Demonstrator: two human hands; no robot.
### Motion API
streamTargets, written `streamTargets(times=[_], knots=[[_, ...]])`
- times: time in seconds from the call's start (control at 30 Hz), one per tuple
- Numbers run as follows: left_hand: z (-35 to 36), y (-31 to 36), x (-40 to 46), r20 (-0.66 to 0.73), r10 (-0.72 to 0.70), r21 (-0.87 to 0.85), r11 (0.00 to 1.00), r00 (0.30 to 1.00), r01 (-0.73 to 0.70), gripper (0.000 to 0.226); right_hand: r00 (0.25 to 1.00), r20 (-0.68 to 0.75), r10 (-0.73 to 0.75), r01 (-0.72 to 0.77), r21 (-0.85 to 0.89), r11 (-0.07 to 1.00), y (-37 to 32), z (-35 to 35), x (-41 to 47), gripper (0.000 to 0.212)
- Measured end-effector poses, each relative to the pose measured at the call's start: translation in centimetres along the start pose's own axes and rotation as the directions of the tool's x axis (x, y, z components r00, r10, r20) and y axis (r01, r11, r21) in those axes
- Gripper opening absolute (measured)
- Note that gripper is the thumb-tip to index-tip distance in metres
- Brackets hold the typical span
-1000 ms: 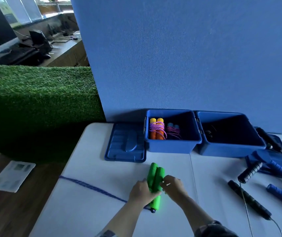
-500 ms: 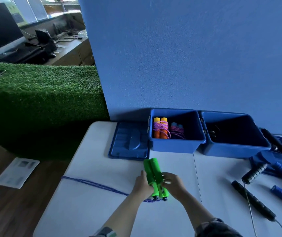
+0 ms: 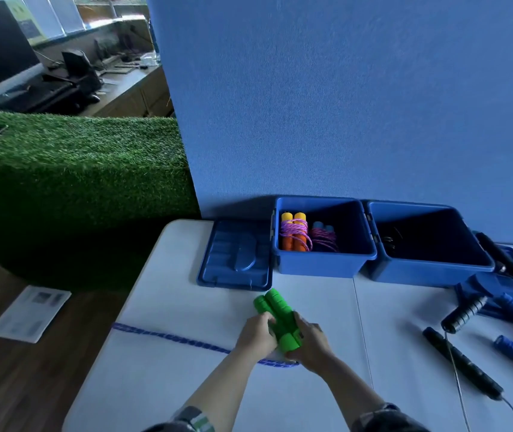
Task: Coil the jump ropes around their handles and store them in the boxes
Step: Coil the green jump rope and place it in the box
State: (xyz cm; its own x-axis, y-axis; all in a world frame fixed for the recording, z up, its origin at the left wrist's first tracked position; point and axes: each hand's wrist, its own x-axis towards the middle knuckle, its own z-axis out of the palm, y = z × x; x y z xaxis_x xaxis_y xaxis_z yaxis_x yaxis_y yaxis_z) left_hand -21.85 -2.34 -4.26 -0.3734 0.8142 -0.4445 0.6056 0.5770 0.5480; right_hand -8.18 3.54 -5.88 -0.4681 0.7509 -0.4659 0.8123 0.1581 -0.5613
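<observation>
The green handles [image 3: 277, 319] lie side by side at lower centre of the frame, just above the white bench [image 3: 161, 363], with their blue rope [image 3: 171, 337] trailing left across it toward the edge. The handles look light, rigid and foam-covered, so they should grip easily; the braided rope is limp and likely to slacken unless kept taut while winding. The best hold is probably around both handles near their lower ends, leaving the middle free for the coils. The left hand [image 3: 256, 335] curls around the pair from the left, and the right hand [image 3: 311, 342] clasps them from the right. Whether the right hand also pinches the rope cannot be told, since the loop passes beneath it.
</observation>
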Motion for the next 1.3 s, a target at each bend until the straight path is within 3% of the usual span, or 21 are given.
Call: streamTargets(times=[0.1, 0.17, 0.23, 0.3, 0.37, 0.43, 0.53, 0.7, 0.9, 1.03, 1.17, 1.27, 1.3], knots=[[-0.7, -0.6, 0.0, -0.057, 0.167, 0.374, 0.918, 0.984, -0.134, 0.036, 0.991, 0.081, -0.102, 0.113, -0.148, 0.982, -0.2, -0.6, 0.0, 0.094], [-0.7, -1.2, 0.3, -0.079, 0.293, 0.487, 0.845, 0.953, -0.22, 0.053, 0.985, 0.104, -0.14, 0.158, -0.192, 0.969, 0.1, -0.9, 0.3, 0.095], [-0.8, -1.6, 0.6, 0.038, 0.373, 0.529, 0.78, 0.927, -0.335, 0.068, 0.977, 0.124, -0.176, 0.201, -0.229, 0.952, 0.3, -1.2, 0.4, 0.095], [-0.9, -1.8, 0.9, 0.131, 0.33, 0.559, 0.754, 0.935, -0.345, 0.074, 0.972, 0.102, -0.211, 0.231, -0.272, 0.934, 0.4, -1.3, 0.2, 0.09], [-0.8, -2.1, 1.1, 0.125, 0.277, 0.595, 0.748, 0.953, -0.295, 0.074, 0.982, -0.055, -0.183, 0.164, -0.246, 0.955, 0.8, -1.1, 0.1, 0.087], [-0.7, -2.4, 1.0, 0.1, 0.238, 0.609, 0.753, 0.966, -0.249, 0.075, 0.977, -0.2, -0.071, 0.036, -0.175, 0.984, 1.0, -0.9, -0.2, 0.08], [-0.6, -3.0, 0.9, 0.077, 0.254, 0.609, 0.754, 0.964, -0.247, 0.076, 0.984, -0.176, 0.019, -0.033, -0.082, 0.996, 0.9, -0.7, -0.3, 0.066], [-1.1, -3.3, 0.1, 0.099, 0.274, 0.585, 0.762, 0.957, -0.278, 0.077, 0.991, -0.128, 0.045, -0.056, -0.084, 0.995, 0.5, -0.5, 0.2, 0.066], [-1.5, -4.0, -0.5, 0.097, 0.194, 0.49, 0.844, 0.976, -0.217, 0.07, 0.992, -0.118, 0.037, -0.035, 0.021, 0.999, -0.1, 0.3, 1.2, 0.042], [-1.6, -4.0, -0.8, 0.098, 0.173, 0.473, 0.858, 0.98, -0.199, 0.071, 0.996, -0.08, 0.027, -0.033, -0.067, 0.997, -0.6, 0.7, 1.8, 0.042], [-1.4, -4.8, -1.4, 0.071, 0.206, 0.539, 0.816, 0.976, -0.211, 0.072, 0.996, -0.073, 0.049, -0.056, -0.091, 0.994, -1.1, 1.1, 2.0, 0.031], [-1.0, -6.0, -1.4, 0.106, 0.26, 0.583, 0.766, 0.96, -0.271, 0.079, 0.994, -0.102, 0.041, -0.036, 0.055, 0.998, -2.1, 1.1, 1.9, 0.009], [-0.9, -6.3, -1.4, 0.11, 0.279, 0.593, 0.751, 0.954, -0.289, 0.077, 0.993, -0.111, 0.027, -0.015, 0.109, 0.994, -2.5, 1.1, 2.1, 0.018]])
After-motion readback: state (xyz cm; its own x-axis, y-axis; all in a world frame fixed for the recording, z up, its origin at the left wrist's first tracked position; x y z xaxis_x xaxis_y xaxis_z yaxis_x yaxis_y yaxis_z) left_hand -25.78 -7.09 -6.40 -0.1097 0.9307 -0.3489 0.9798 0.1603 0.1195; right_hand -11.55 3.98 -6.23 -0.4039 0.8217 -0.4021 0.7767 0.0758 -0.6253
